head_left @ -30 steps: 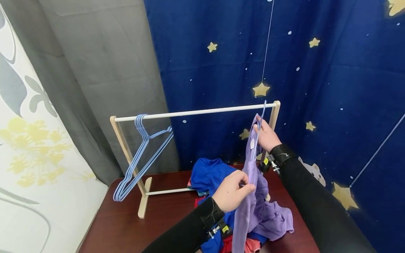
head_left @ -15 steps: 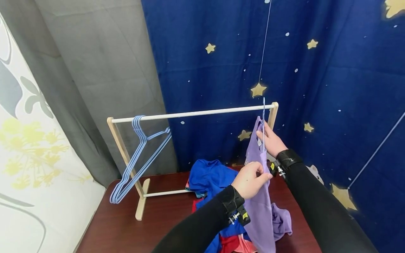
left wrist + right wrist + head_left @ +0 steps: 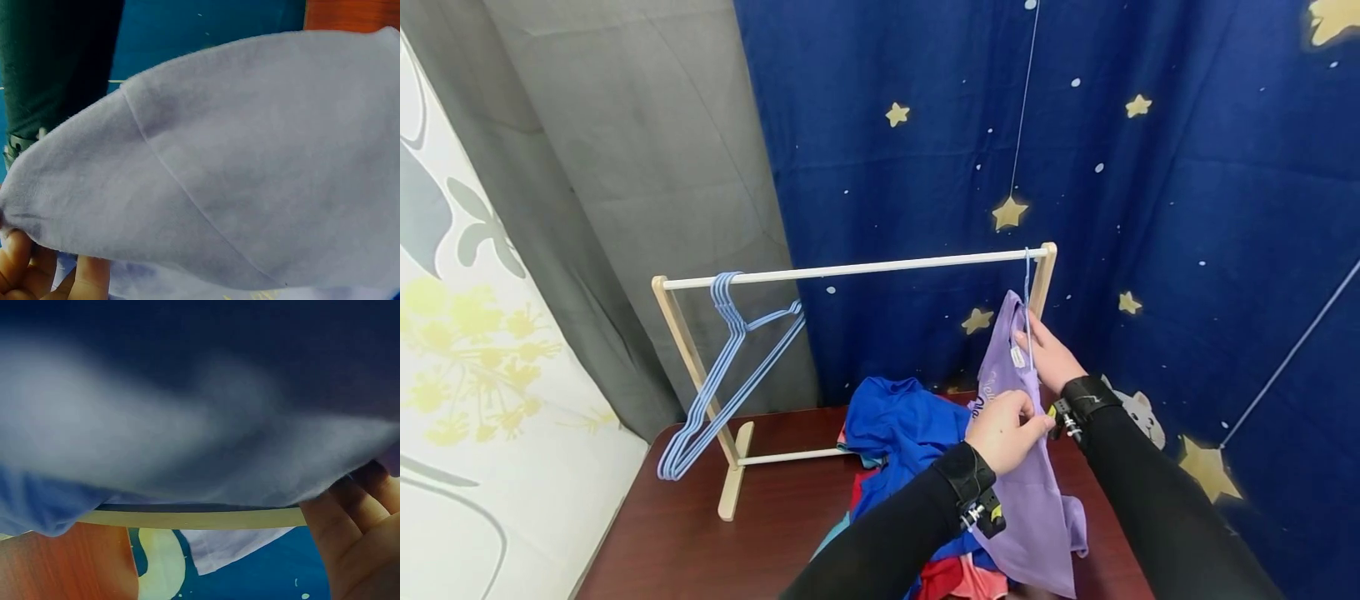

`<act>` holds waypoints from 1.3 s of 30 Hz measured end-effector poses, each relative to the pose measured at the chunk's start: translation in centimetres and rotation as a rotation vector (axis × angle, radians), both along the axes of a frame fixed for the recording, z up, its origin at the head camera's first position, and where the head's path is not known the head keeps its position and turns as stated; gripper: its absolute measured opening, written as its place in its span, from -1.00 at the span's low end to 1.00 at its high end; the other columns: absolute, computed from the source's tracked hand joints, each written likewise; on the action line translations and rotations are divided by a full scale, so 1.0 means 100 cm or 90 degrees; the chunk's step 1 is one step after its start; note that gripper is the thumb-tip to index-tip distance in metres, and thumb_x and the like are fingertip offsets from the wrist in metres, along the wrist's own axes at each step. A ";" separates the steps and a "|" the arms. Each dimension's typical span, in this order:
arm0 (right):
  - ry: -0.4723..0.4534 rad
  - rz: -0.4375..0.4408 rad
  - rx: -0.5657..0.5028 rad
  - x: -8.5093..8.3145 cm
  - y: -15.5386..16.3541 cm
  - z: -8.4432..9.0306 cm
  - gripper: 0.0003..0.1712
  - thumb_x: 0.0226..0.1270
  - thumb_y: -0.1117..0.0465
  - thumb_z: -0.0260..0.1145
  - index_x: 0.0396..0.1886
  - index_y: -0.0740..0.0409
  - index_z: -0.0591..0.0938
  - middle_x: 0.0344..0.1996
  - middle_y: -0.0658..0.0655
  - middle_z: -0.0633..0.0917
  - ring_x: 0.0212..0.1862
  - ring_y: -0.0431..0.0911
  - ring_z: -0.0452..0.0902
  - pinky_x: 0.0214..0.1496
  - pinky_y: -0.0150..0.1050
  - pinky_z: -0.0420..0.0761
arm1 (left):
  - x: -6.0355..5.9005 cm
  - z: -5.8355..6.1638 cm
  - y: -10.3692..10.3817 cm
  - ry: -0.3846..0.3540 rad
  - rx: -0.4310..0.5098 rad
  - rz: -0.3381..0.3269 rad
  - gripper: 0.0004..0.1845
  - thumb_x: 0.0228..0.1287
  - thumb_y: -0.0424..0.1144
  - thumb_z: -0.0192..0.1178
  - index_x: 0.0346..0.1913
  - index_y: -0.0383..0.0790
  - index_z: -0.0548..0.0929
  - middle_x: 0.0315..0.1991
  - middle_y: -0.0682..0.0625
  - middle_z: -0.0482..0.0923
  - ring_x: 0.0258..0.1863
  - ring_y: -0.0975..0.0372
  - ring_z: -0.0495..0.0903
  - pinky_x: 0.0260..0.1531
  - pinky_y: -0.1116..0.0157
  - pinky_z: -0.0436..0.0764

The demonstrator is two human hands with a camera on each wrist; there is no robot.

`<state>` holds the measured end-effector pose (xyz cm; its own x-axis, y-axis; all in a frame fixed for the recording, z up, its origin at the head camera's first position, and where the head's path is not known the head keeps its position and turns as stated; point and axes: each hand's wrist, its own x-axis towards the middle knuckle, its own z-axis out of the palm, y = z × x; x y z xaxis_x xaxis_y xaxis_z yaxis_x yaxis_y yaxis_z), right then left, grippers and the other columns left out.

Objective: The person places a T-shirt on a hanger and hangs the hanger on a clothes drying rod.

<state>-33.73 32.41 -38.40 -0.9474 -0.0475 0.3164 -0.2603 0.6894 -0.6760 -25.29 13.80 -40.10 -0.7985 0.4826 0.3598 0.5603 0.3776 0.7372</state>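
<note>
At the rack's right end, both hands, left (image 3: 1009,429) and right (image 3: 1047,354), grip the purple shirt (image 3: 1026,492), now lower.

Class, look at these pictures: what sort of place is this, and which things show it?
Probably a curtained indoor corner set up for hanging laundry: a small rack with spare hangers on a table, and a heap of clothes.

My left hand (image 3: 1009,432) pinches the purple shirt (image 3: 1026,475) at its edge, below the white rail (image 3: 853,268). My right hand (image 3: 1049,357) holds the shirt's collar and the blue hanger (image 3: 1027,287) hooked at the rail's right end. Spare hangers (image 3: 724,367) hang at the rail's left end. A blue garment (image 3: 901,427) lies on the desk (image 3: 700,533) beneath the rail.
</note>
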 end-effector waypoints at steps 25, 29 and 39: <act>0.095 -0.072 -0.068 0.056 -0.004 0.036 -0.40 0.64 0.12 0.00 0.56 0.18 0.22 0.29 0.37 0.52 0.10 0.20 0.58 -0.21 -0.39 0.59 | 0.005 -0.015 -0.083 0.068 -0.182 0.023 -0.70 0.50 0.17 0.03 -0.07 0.09 0.63 -0.11 0.15 0.57 -0.24 0.36 0.56 -0.19 0.30 0.59; 0.140 -0.098 -0.057 0.068 -0.014 0.046 -0.47 0.62 0.12 0.02 0.49 0.15 0.35 0.20 0.29 0.57 0.02 0.11 0.57 -0.25 -0.36 0.54 | 0.004 -0.020 -0.118 0.096 -0.208 0.050 -0.69 0.53 0.15 0.02 -0.04 0.04 0.61 -0.09 0.08 0.58 -0.25 0.33 0.55 -0.16 0.28 0.60; 0.147 0.000 -0.037 0.092 -0.067 0.057 -0.56 0.63 0.12 0.05 0.39 0.11 0.46 0.14 0.21 0.60 0.02 0.05 0.55 0.01 -0.08 0.57 | 0.002 -0.034 -0.187 0.080 -0.170 0.119 -0.74 0.53 0.10 0.07 -0.05 0.04 0.61 -0.15 0.14 0.55 -0.32 0.34 0.52 -0.28 0.27 0.57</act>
